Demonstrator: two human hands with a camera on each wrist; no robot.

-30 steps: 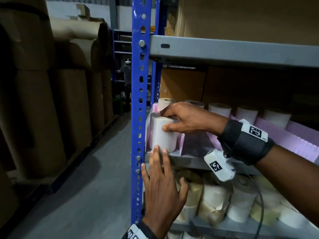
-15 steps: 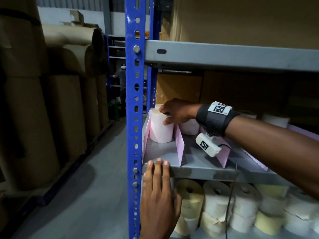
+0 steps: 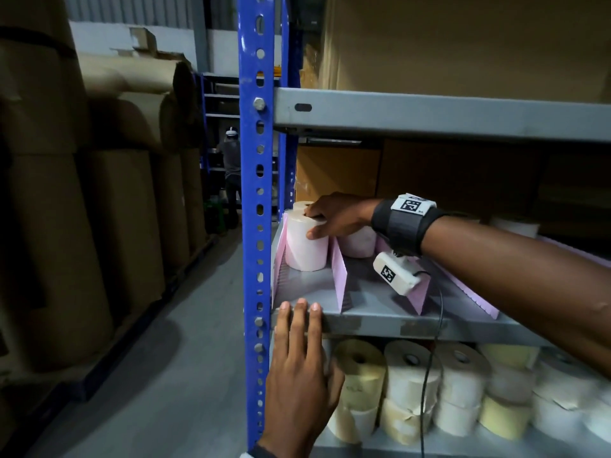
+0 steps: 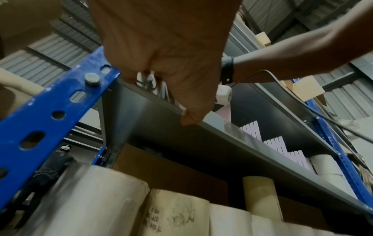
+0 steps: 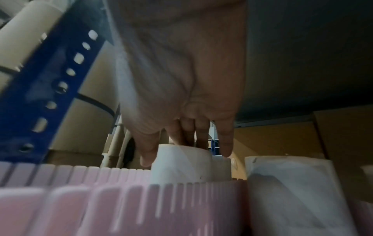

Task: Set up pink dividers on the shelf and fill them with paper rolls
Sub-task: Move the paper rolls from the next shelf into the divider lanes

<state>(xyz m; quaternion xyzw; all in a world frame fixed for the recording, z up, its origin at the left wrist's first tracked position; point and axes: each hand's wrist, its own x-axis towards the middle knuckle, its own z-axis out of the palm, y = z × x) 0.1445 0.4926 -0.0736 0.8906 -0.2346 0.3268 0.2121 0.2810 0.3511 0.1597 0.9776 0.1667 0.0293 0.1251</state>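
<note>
A white paper roll [image 3: 305, 249] [image 5: 181, 162] stands upright in the leftmost compartment, between two pink dividers [image 3: 339, 276] [image 5: 181, 199]. My right hand [image 3: 312, 223] [image 5: 187, 140] holds it from above, fingers over its top and far side, thumb on the near side. A second roll [image 3: 358, 242] [image 5: 282, 183] stands in the compartment to the right. My left hand [image 3: 299, 325] [image 4: 171, 71] lies flat against the front lip of the grey shelf [image 3: 380, 320], with straight fingertips [image 3: 301, 307] over the edge. More slotted pink dividers [image 4: 252, 129] run along the shelf to the right.
A blue perforated upright [image 3: 256, 193] borders the compartment on the left. The shelf below holds several white and yellowish rolls [image 3: 410, 385]. A black cable [image 3: 429, 375] hangs from my right wrist. Large brown wrapped rolls [image 3: 99, 209] line the aisle; a person [image 3: 231, 166] stands far off.
The roll went from the shelf's front edge deeper into the left compartment under my right hand. My left hand left the roll and dropped onto the shelf lip.
</note>
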